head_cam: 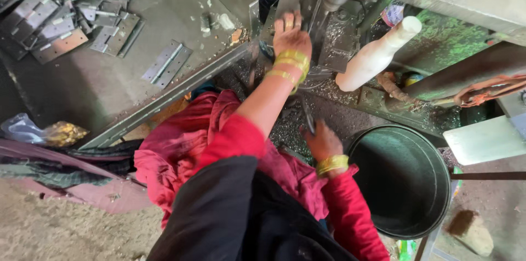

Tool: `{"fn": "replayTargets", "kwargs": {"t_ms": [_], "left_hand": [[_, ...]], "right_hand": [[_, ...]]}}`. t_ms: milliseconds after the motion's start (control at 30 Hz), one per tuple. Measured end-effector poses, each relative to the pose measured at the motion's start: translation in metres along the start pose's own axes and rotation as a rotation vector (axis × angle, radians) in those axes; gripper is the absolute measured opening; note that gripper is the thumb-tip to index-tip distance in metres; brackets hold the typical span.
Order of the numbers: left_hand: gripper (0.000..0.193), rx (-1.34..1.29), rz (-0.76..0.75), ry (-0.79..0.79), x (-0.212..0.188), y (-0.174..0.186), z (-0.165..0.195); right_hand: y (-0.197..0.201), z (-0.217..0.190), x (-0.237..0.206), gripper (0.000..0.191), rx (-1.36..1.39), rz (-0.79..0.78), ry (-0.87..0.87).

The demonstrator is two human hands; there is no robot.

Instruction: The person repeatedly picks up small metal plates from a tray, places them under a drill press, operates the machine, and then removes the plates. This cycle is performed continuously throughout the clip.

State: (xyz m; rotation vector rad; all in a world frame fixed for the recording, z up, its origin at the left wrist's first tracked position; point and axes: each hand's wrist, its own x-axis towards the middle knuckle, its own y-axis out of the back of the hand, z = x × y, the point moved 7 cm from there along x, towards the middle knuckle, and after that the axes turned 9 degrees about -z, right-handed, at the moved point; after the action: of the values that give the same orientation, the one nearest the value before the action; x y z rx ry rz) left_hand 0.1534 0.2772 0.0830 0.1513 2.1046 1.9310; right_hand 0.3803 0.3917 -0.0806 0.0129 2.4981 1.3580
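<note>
Grey metal worktop (pixel 109 83) fills the 10 o'clock quarter, sloped edge toward the person; pile of steel hinges (pixel 60 17) at its far corner, one opened hinge (pixel 166 64) lying apart nearer the middle, within reach. Dark round bucket (pixel 402 179) at 4 o'clock, set low beside the machine (pixel 329 14), likely to catch pieces or swarf. White handle (pixel 378 53) angles up at 1 o'clock. Left hand (pixel 290 33), fingers spread flat, presses a metal piece (pixel 289 6) against the machine at 12 o'clock. Right hand (pixel 323 140), loosely curled, grips a thin dark rod (pixel 308 116).
</note>
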Motion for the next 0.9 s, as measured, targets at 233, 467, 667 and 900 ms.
{"fn": "replayTargets", "kwargs": {"t_ms": [233,467,667,900], "left_hand": [[0.032,-0.084,0.269,0.068,0.005,0.035,0.004],[0.023,-0.307,0.568,-0.051,-0.059,0.04,-0.045],[0.033,-0.247,0.321,0.256,-0.131,-0.031,-0.226],[0.065,-0.271,0.215,0.533,-0.124,-0.072,-0.344]], "right_hand": [[-0.049,0.013,0.001,0.047,-0.003,0.085,-0.104],[-0.022,0.003,-0.014,0.043,-0.007,0.097,-0.038],[0.107,-0.099,-0.063,0.036,0.13,0.586,0.399],[0.145,-0.142,-0.068,0.027,0.068,0.602,0.402]]}}
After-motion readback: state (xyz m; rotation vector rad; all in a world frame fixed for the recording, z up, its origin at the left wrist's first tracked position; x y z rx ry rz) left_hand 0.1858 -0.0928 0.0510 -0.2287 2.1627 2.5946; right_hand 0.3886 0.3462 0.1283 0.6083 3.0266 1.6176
